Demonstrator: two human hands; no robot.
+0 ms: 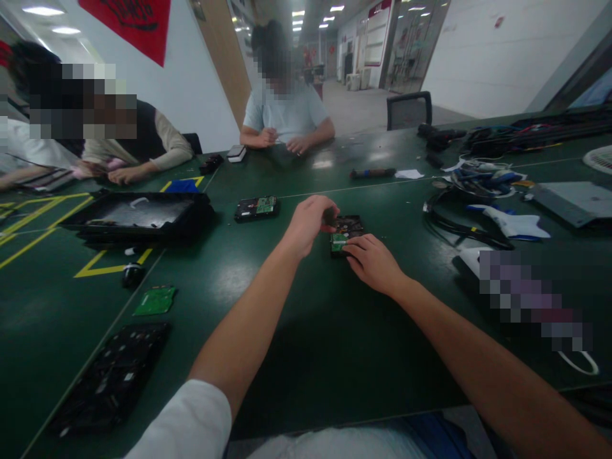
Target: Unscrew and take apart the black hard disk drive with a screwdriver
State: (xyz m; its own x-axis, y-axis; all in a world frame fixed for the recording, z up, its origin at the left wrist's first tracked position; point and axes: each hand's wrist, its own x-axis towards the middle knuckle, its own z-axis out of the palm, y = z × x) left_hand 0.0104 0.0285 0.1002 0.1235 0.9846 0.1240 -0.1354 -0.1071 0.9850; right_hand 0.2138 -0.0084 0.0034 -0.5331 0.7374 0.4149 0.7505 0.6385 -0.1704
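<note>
A black hard drive (351,223) with a green circuit board (338,241) on its near part lies on the green table between my hands. My right hand (375,261) rests at its near right edge, fingers bent over the board and the drive's side. My left hand (310,223) is arched over the drive's left side, thumb and fingers curled together; whatever they pinch is hidden. A second hard drive (257,208), also with a green board, lies to the left, apart from both hands.
To the left are black trays (138,213), a loose green circuit board (155,300) and a black plastic panel (112,376). Cables (482,178), a white-and-blue glove (514,223) and a grey metal box (576,203) lie right. Co-workers sit across the table (296,306) and at left.
</note>
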